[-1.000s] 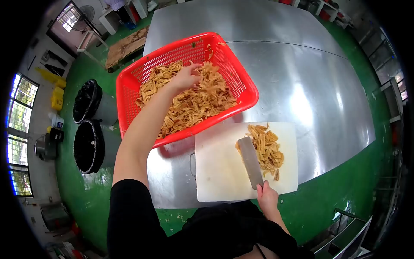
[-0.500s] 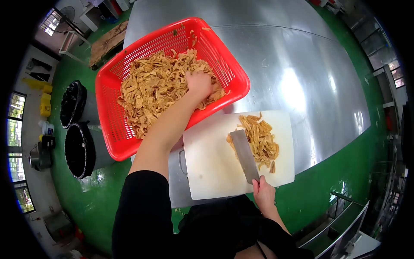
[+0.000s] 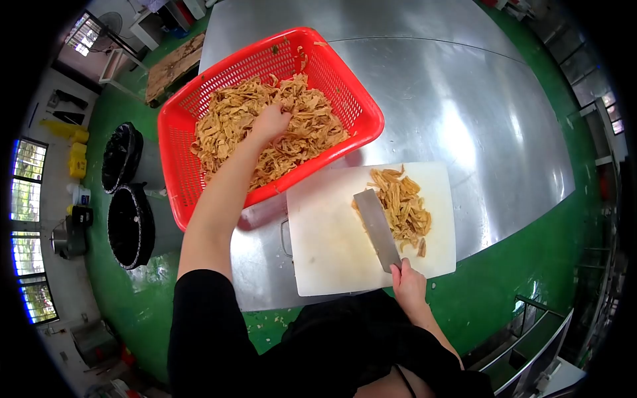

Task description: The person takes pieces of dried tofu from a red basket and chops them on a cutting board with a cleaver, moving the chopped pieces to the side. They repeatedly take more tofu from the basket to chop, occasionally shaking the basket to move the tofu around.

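A red perforated plastic basket [image 3: 368,113] holds a heap of wrinkled tan-brown food strips [image 3: 229,113]. My left hand [image 3: 271,123] is down among these strips, its fingers curled closed on some of them; the fingertips are partly hidden. On the white cutting board [image 3: 325,245] lies a smaller pile of cut strips [image 3: 406,205]. My right hand [image 3: 409,285] grips a cleaver [image 3: 377,229] by its handle, near the board's front edge. The broad blade rests along the left side of the cut pile, its tip pointing away from me.
Basket and board stand on a large shiny metal table [image 3: 424,99]. Two bins with black liners [image 3: 131,225] stand on the green floor at left. A wooden-topped bench [image 3: 174,66] is at the far left, and a metal frame [image 3: 531,345] at the lower right.
My left hand has shifted left across the heap inside the basket, its fingers now more curled. The cleaver stays beside the cut pile in my right hand. The view has shifted slightly.
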Tool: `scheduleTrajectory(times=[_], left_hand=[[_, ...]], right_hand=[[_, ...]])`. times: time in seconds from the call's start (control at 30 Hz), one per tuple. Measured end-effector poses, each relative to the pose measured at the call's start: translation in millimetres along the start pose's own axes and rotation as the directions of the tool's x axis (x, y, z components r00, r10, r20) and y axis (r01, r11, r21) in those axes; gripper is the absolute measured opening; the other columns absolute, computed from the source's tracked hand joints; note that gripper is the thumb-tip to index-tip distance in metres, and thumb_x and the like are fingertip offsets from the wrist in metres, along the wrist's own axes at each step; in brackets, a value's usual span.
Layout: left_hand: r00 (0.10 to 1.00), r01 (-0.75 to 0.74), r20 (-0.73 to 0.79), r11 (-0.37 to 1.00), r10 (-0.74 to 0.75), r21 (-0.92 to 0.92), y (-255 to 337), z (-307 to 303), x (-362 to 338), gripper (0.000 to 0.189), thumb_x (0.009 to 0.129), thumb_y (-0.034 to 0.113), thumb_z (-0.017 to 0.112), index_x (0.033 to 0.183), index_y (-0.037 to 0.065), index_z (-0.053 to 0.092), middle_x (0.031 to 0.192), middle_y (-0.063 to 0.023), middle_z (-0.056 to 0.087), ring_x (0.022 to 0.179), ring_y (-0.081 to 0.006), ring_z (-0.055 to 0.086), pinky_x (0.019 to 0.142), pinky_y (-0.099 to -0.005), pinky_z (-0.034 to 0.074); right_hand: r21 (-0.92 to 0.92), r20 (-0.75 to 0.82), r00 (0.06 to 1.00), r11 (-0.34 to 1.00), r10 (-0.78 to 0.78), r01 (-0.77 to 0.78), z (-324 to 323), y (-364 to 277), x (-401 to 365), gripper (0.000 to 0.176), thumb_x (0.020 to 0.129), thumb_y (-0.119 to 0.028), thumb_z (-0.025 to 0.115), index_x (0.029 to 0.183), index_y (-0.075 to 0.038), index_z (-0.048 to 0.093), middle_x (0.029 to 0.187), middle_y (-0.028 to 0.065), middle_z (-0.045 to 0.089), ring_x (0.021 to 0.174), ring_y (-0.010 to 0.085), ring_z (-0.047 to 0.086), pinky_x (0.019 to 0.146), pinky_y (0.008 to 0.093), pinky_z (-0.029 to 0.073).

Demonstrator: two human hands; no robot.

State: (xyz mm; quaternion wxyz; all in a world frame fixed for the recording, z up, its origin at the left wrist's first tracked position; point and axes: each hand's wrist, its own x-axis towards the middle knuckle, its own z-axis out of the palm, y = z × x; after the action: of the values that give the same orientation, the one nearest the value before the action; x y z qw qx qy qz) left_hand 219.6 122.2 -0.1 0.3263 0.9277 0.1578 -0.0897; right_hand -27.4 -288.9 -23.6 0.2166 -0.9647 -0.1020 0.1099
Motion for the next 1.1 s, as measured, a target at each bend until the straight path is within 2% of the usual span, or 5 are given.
scheduleTrajectory(times=[0.4, 0.57, 0.77, 0.9, 1.1], left_hand=[[0.98, -0.2, 0.125, 0.795, 0.157, 0.572, -14.2, 26.5, -11.0, 0.037, 0.084, 0.026, 0.059, 0.112, 0.001, 0.056, 0.103, -0.0198, 0.063, 0.095, -0.0356, 0.06, 0.084, -0.0409, 0.048], [0.861, -0.337, -0.394, 0.941, 0.322, 0.032, 23.7, -8.1, -68.6, 0.034, 0.087, 0.021, 0.06, 0.116, 0.001, 0.058, 0.083, -0.0083, 0.066, 0.075, -0.0159, 0.062, 0.065, -0.0281, 0.048], [0.977, -0.198, -0.195, 0.715, 0.087, -0.671, 82.6, 22.4, -177.7, 0.029, 0.091, 0.021, 0.056, 0.112, 0.002, 0.061, 0.073, 0.0004, 0.059, 0.065, -0.0067, 0.053, 0.055, -0.0203, 0.041], [0.906, -0.402, -0.193, 0.909, 0.377, -0.113, 54.3, 131.7, -207.7, 0.031, 0.086, 0.023, 0.061, 0.112, 0.008, 0.063, 0.069, -0.0097, 0.061, 0.066, -0.0221, 0.061, 0.064, -0.031, 0.049], [0.962, -0.16, -0.204, 0.979, 0.183, 0.125, 50.7, 170.0, -262.2, 0.065, 0.069, 0.032, 0.076, 0.124, 0.01, 0.049, 0.121, -0.0125, 0.049, 0.108, -0.0288, 0.05, 0.083, -0.0382, 0.047]], right_hand=[[0.024, 0.018, 1.0, 1.0, -0.004, 0.004, 0.4, 3.1, 0.6, 0.023, 0.092, -0.025, 0.051, 0.083, -0.003, 0.049, 0.061, 0.0163, 0.06, 0.055, 0.0372, 0.059, 0.051, 0.0471, 0.046], [0.071, 0.006, 0.999, 0.997, -0.04, 0.04, -2.4, 0.7, -14.6, 0.021, 0.091, -0.023, 0.052, 0.083, -0.004, 0.049, 0.061, 0.0166, 0.059, 0.055, 0.0376, 0.059, 0.051, 0.0479, 0.046], [0.088, 0.087, 0.989, 0.99, -0.12, 0.113, -1.4, 0.0, -9.6, 0.018, 0.091, -0.021, 0.052, 0.085, -0.004, 0.048, 0.06, 0.0188, 0.058, 0.056, 0.0409, 0.057, 0.051, 0.0502, 0.045], [-0.001, 0.044, 0.999, 1.0, 0.022, -0.022, -11.1, 22.2, -1.6, 0.019, 0.092, -0.021, 0.049, 0.089, -0.003, 0.047, 0.06, 0.0211, 0.057, 0.057, 0.0431, 0.057, 0.053, 0.0525, 0.044], [0.108, 0.007, 1.0, 0.994, 0.023, -0.024, -28.0, 0.8, -19.8, 0.017, 0.093, -0.017, 0.048, 0.088, -0.001, 0.044, 0.061, 0.022, 0.057, 0.059, 0.0439, 0.056, 0.054, 0.0526, 0.043]])
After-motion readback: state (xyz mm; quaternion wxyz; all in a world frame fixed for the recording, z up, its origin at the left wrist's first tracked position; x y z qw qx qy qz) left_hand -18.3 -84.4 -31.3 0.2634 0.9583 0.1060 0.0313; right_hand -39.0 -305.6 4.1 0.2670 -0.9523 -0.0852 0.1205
